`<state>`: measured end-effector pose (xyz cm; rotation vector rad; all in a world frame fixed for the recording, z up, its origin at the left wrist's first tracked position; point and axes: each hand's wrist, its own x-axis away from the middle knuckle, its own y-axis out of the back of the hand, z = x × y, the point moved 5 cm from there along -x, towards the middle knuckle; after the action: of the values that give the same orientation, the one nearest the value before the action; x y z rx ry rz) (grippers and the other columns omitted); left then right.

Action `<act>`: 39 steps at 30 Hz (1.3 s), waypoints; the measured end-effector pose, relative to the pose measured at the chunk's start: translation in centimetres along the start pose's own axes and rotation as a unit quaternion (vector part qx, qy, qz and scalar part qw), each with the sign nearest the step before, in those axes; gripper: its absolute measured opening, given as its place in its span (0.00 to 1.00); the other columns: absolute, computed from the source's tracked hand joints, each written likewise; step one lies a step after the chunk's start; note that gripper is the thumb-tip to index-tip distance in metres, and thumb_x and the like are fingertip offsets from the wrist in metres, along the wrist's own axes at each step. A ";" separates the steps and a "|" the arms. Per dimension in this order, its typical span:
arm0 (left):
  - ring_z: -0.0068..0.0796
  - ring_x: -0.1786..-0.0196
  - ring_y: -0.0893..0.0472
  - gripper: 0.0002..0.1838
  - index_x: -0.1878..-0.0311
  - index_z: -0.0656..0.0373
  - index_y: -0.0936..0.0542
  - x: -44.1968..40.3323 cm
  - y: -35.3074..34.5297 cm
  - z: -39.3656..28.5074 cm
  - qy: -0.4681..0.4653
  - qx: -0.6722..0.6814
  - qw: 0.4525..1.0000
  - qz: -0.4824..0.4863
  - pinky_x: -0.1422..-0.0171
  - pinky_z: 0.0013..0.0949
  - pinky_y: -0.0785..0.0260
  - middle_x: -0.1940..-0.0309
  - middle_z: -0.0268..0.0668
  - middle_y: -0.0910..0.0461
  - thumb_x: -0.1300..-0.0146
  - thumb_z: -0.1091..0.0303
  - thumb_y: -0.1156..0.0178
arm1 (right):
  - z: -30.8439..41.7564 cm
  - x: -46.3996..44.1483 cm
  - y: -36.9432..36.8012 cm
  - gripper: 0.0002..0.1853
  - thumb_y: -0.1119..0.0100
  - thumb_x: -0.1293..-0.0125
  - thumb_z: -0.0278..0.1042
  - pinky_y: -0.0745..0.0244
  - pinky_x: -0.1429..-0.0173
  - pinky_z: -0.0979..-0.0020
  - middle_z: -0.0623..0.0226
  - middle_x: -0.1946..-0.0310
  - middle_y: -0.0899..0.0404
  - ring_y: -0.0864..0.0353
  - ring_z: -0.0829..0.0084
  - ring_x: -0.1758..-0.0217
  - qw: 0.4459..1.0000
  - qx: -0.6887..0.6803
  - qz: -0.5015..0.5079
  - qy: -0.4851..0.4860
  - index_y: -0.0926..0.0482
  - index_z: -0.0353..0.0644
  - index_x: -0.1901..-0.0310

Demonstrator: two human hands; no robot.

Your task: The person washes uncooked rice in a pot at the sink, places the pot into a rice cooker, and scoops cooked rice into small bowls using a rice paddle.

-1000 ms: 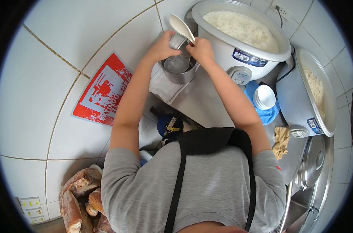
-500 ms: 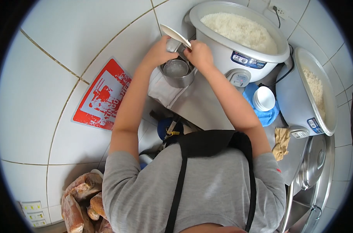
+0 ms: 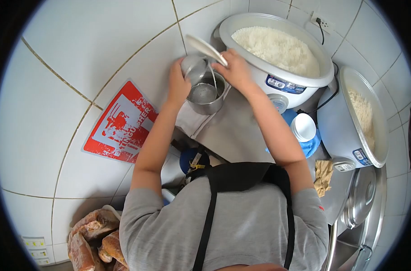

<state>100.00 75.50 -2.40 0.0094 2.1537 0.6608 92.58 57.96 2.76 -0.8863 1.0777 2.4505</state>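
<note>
Head view: a metal cup [image 3: 193, 68] is held tilted above the left side of a steel pot [image 3: 210, 107] by the left hand [image 3: 177, 83], its fingers and thumb closed around the cup's side. A white paddle [image 3: 203, 46] is gripped at its narrow end by the closed right hand [image 3: 235, 70], its blurred blade angled up and leftward over the cup. Between the hands, a thin pale strip is seen above the pot; whether it is liquid or part of a utensil cannot be told. Pale, cloudy contents are seen inside the pot.

The pot is set at the corner of a metal counter [image 3: 237, 126], just beside a white cloth [image 3: 192, 118]. To its right, white rice [image 3: 275, 49] is held in a large cooker [image 3: 255, 67], with more grain in a second cooker [image 3: 336, 122]. White bowls [image 3: 303, 127] are stacked on a blue cloth [image 3: 311, 148] near both cookers, and a crumpled brown piece [image 3: 323, 176] is laid close by. A metal lid [image 3: 363, 194] is seen beyond, beside a sink [image 3: 349, 238].

At left, a red-and-white sign [image 3: 122, 122] is mounted on the tiled wall [image 3: 47, 135]; below it, wrapped meat [image 3: 94, 226] is piled. A grey shirt [image 3: 250, 217] and black apron [image 3: 241, 176] are worn.
</note>
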 end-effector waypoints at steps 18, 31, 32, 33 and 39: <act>0.51 0.43 0.30 0.24 0.44 0.68 0.36 3.9 -0.6 1.6 0.436 0.579 0.682 -0.098 0.37 0.56 0.38 0.46 0.51 0.31 0.49 0.83 0.53 | -17.9 -11.1 16.9 0.11 0.54 0.41 0.28 0.37 0.49 0.56 0.63 0.68 0.20 0.22 0.62 0.61 0.862 0.496 0.097 -0.046 0.23 0.51 0.59; 0.62 0.39 0.37 0.35 0.33 0.59 0.45 5.0 -1.8 -5.1 0.403 0.783 0.471 0.041 0.42 0.63 0.36 0.37 0.52 0.41 0.38 0.46 0.60 | -23.5 -16.4 9.5 0.18 0.52 0.37 0.30 0.53 0.33 0.55 0.70 0.58 0.19 0.24 0.69 0.51 0.879 0.419 0.222 -0.048 0.24 0.63 0.48; 0.66 0.38 0.38 0.37 0.33 0.58 0.45 4.9 -2.3 -5.2 0.410 0.783 0.465 0.045 0.43 0.63 0.35 0.36 0.53 0.42 0.38 0.42 0.61 | -22.2 -16.1 9.3 0.18 0.52 0.37 0.30 0.53 0.33 0.56 0.70 0.59 0.19 0.24 0.69 0.52 0.878 0.409 0.246 -0.036 0.23 0.63 0.48; 0.66 0.39 0.38 0.37 0.32 0.57 0.45 4.9 -2.6 -5.5 0.415 0.776 0.474 0.038 0.43 0.62 0.35 0.36 0.53 0.42 0.39 0.42 0.61 | -21.3 -15.4 9.1 0.17 0.51 0.36 0.31 0.53 0.34 0.57 0.70 0.59 0.19 0.24 0.70 0.53 0.876 0.397 0.273 -0.027 0.23 0.62 0.48; 0.54 0.37 0.35 0.37 0.34 0.55 0.42 4.3 -3.2 -5.3 0.407 0.783 0.466 0.062 0.42 0.62 0.37 0.36 0.48 0.40 0.40 0.40 0.62 | -16.7 -12.4 9.7 0.16 0.52 0.37 0.27 0.52 0.37 0.61 0.68 0.65 0.19 0.25 0.71 0.60 0.895 0.336 0.267 0.121 0.21 0.60 0.52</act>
<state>94.02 71.38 -4.48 1.0044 2.7731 -1.8547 103.91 38.55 7.38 -0.7268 2.3265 2.0659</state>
